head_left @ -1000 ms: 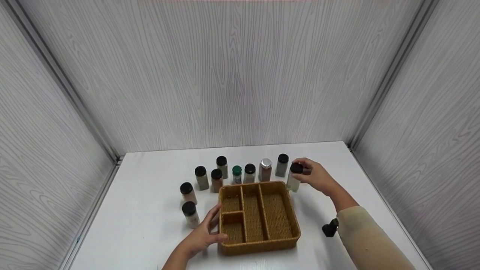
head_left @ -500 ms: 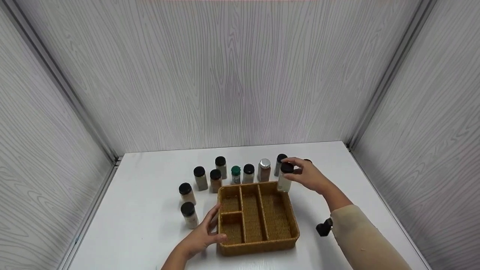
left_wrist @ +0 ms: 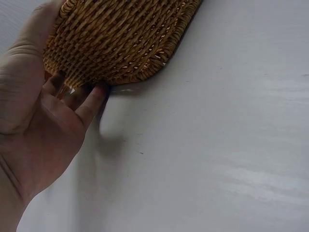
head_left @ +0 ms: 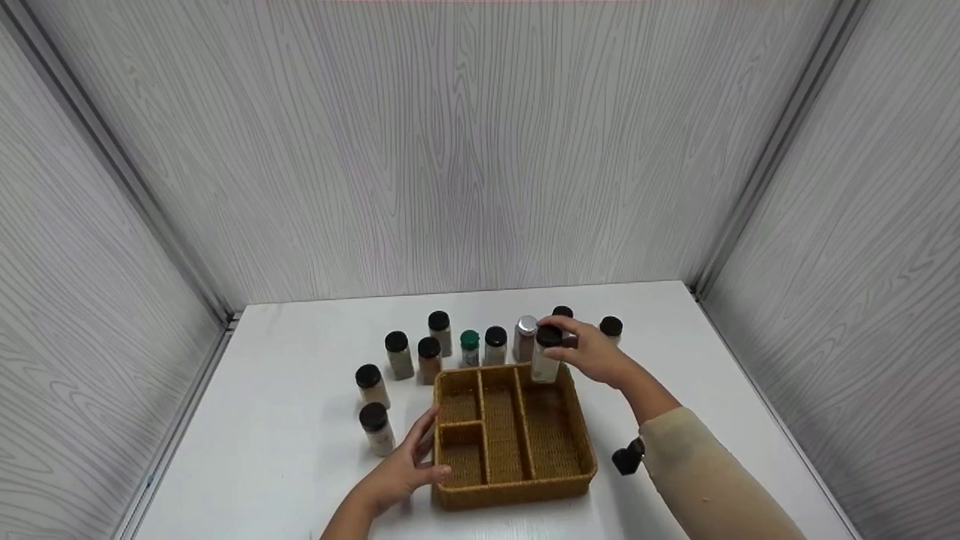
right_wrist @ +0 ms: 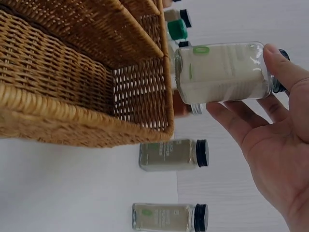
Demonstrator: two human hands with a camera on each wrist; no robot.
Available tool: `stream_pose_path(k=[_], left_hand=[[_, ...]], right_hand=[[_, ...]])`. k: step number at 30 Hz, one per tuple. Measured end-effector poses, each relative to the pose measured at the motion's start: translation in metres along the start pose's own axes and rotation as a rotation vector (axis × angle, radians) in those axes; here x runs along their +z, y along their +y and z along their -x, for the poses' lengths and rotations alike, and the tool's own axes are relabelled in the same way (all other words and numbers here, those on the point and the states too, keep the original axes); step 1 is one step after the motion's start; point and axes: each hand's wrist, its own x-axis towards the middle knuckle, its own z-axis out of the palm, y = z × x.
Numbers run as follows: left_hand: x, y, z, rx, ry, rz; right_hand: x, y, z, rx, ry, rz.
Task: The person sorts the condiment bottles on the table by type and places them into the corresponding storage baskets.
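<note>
Above the far end of a divided wicker basket (head_left: 517, 495), my right hand (head_left: 595, 358) holds a glass spice jar (head_left: 545, 367) by its black-capped top. The right wrist view shows pale contents in this jar (right_wrist: 222, 72), with the thumb and fingers around its cap end and its base toward the basket. My left hand (head_left: 395, 474) grips the basket's left side near the front. In the left wrist view its fingers (left_wrist: 91, 104) reach under the woven edge (left_wrist: 116, 53). The basket's compartments hold no jars.
Several capped jars stand behind and left of the basket, including a green-capped one (head_left: 470, 349), a silver-capped one (head_left: 525, 341) and a black-capped one (head_left: 376, 429) near my left hand. Another jar (head_left: 611, 328) stands at the back right. Walls surround the white table (head_left: 247, 435).
My right hand has moved left with the spice jar, from beside the basket to over its far right compartment. The jar at back right has come into view. My left hand stays at the basket.
</note>
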Motion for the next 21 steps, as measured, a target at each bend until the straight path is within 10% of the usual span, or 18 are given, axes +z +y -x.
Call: stream_pose_path(k=[21], left_hand=[[0.008, 0.002, -0.001, -0.011, 0.007, 0.007]], right_hand=[[0.068, -0.020, -0.022, -0.070, -0.032, 0.004]])
